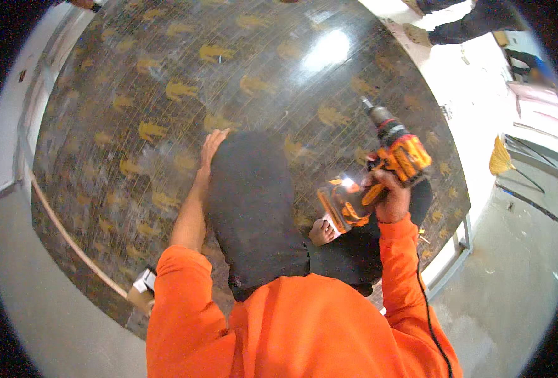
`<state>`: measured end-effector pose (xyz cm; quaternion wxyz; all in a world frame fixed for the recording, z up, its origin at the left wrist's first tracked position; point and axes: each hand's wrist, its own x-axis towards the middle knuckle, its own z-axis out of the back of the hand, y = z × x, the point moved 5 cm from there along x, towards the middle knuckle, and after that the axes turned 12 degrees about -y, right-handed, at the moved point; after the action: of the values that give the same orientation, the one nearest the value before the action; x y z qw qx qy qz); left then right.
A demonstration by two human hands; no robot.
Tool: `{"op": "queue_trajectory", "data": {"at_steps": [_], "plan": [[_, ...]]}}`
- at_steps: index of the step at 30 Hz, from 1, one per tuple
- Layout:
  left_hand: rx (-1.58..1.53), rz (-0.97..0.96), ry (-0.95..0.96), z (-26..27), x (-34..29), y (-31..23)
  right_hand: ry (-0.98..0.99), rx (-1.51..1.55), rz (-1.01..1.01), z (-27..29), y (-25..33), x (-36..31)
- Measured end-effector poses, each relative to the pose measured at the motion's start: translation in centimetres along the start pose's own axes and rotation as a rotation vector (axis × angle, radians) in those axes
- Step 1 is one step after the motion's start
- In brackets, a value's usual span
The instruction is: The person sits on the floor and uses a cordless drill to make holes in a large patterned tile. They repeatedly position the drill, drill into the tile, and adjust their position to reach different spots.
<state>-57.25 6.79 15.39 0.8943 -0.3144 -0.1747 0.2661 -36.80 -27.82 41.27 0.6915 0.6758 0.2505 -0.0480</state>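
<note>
My right hand (389, 195) is wrapped round the handle of a yellow and black cordless drill (408, 157). The drill's chuck and bit point up and away to the left, clear of the surface; its battery end hangs above my bare foot (321, 232). My left hand (213, 148) lies beside my raised knee (250, 189), fingers stretched out, partly hidden by the knee. Under me spreads a large dark panel (90, 189) printed with repeated yellowish figures and fine lines. Whether the left fingers press on the panel or the trouser leg, I cannot tell.
A small white and brown box (141, 288) stands at the panel's lower left edge, by a thin wooden strip (71, 230). Another person's legs (474, 25) are at the upper right. A yellow broom-like thing (500, 157) and metal bars lie at the right.
</note>
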Motion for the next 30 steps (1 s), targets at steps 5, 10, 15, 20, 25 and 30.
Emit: {"op": "queue_trajectory", "data": {"at_steps": [5, 10, 15, 20, 25, 30], "plan": [[0.275, 0.116, -0.128, -0.2, 3.8, 1.7, -0.211, 0.087, 0.381, 0.6, 8.8, -1.6], [0.373, 0.457, 0.075, 0.5, 0.2, 2.1, -0.313, 0.19, 0.34, 2.7, 14.3, -5.6], [0.346, 0.5, 0.072, 1.3, 1.3, 1.4, -0.303, 0.172, 0.158, 4.3, 19.9, -9.3], [0.356, 0.454, 0.042, -0.4, 1.2, 3.4, -0.244, 0.064, 0.233, 4.7, 22.1, -9.6], [0.307, 0.519, 0.283, 2.2, 5.4, 5.4, -0.185, -0.266, 0.312, 7.8, 21.3, -8.5], [-1.016, 0.615, -0.373, 13.6, 10.2, -4.1, 0.049, -0.925, 0.743, 9.2, 19.1, -7.0]]}}
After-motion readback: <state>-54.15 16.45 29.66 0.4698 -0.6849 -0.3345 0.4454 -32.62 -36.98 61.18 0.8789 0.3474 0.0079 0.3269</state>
